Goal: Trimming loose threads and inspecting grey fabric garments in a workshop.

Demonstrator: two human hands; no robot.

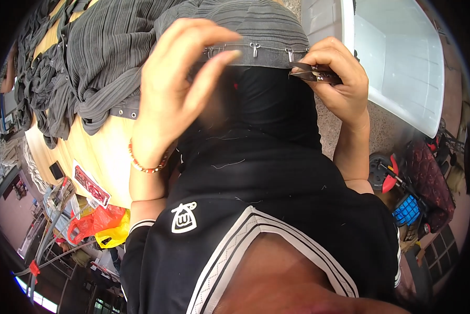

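Observation:
A grey ribbed knit garment [235,23] lies across my lap, its darker band [269,57] toward me. Along the band sit several small metal hooks [254,49]. Raised over the garment's left part is my left hand [175,78], slightly blurred, thumb and forefinger apart with nothing seen between them. It hides part of the band. My right hand [339,78] is closed around dark metal thread snips [316,74]. Their blades point left and lie parted at the band's right end, close to a hook.
More grey ribbed garments [104,52] are heaped on the wooden table [88,152] at left. A phone [56,170], a red-printed packet [91,183] and red and yellow plastic bags [107,225] lie nearer. To the right stands a white plastic bin [402,68].

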